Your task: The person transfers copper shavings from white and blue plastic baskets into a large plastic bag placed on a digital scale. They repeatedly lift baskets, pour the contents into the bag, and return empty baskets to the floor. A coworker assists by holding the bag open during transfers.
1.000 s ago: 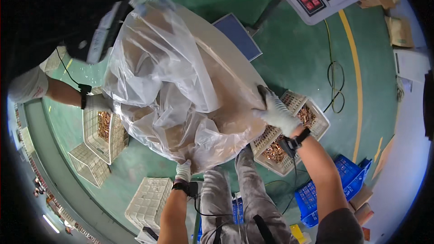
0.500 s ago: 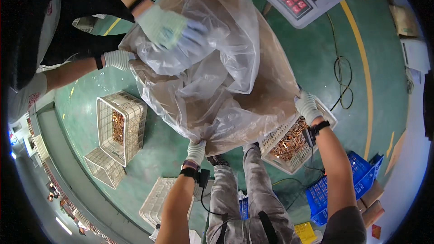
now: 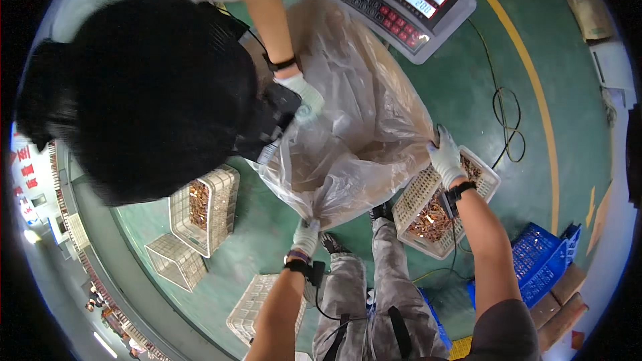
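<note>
The left hand [image 3: 306, 237], in a white knitted glove, reaches forward with its forearm rising from the lower edge, its fingers clamped on the gathered near edge of a large translucent plastic bag [image 3: 341, 120] with brown material showing through and around it. The right hand [image 3: 447, 160], gloved alike, is farther forward and well apart from the left; its arm slants inward and its fingers are closed on the bag's right corner. The bag spreads between and beyond the two grips, its mouth creased and sagging.

Beyond the left grip, a co-worker's white-gloved hand [image 3: 304, 97] is over the bag; whether it grasps the plastic cannot be told.

Just below the right grip sits a white slotted plastic crate [image 3: 408, 210] holding many copper-coloured pieces [image 3: 431, 220]; the right hand and wrist hide part of it. Left of the left grip, a second white lattice crate [image 3: 224, 207] also has copper-coloured pieces [image 3: 198, 204] inside. A smaller white lattice crate [image 3: 175, 262] touches or nearly touches its near side. Another pale lattice crate [image 3: 251, 307] lies beside the left forearm, and blue plastic crates [image 3: 535, 261] lie right of the right forearm.
</note>
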A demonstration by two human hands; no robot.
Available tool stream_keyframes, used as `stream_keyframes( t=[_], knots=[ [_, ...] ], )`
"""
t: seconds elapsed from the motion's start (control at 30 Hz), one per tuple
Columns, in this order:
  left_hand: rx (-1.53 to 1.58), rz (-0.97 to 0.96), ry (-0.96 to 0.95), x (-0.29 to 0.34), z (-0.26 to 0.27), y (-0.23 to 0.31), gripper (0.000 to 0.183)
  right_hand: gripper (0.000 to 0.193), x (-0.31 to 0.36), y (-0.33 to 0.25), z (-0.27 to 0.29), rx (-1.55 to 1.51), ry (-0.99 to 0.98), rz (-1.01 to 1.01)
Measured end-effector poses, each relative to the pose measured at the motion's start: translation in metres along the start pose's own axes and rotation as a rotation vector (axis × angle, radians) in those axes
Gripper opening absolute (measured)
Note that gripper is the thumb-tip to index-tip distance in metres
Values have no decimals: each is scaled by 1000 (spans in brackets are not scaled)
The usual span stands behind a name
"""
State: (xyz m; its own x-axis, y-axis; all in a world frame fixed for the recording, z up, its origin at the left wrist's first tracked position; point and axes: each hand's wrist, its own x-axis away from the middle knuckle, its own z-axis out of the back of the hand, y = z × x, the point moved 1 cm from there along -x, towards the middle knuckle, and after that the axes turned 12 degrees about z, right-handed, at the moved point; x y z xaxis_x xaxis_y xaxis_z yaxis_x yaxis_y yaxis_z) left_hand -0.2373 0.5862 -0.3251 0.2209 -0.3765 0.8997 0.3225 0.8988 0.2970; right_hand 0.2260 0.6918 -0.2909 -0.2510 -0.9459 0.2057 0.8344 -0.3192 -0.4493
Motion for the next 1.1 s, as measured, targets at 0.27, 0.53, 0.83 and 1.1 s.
stream_keyframes(
  t=[0.27,0.53,0.83,1.1],
  knots=[
    [286,306,-283,99,31,-58,36,31,219,5,-4,-119,-393,-140],
    [305,356,-240,134,182,-140,40,35,565,-30,-66,249,-1179,215],
    [442,380,-75,138,377,-257,37,37,640,-155,-102,-605,-388,-865],
    [590,210,-26,155,415,-279,23,30,592,-165,-90,434,-450,445]
  ],
)
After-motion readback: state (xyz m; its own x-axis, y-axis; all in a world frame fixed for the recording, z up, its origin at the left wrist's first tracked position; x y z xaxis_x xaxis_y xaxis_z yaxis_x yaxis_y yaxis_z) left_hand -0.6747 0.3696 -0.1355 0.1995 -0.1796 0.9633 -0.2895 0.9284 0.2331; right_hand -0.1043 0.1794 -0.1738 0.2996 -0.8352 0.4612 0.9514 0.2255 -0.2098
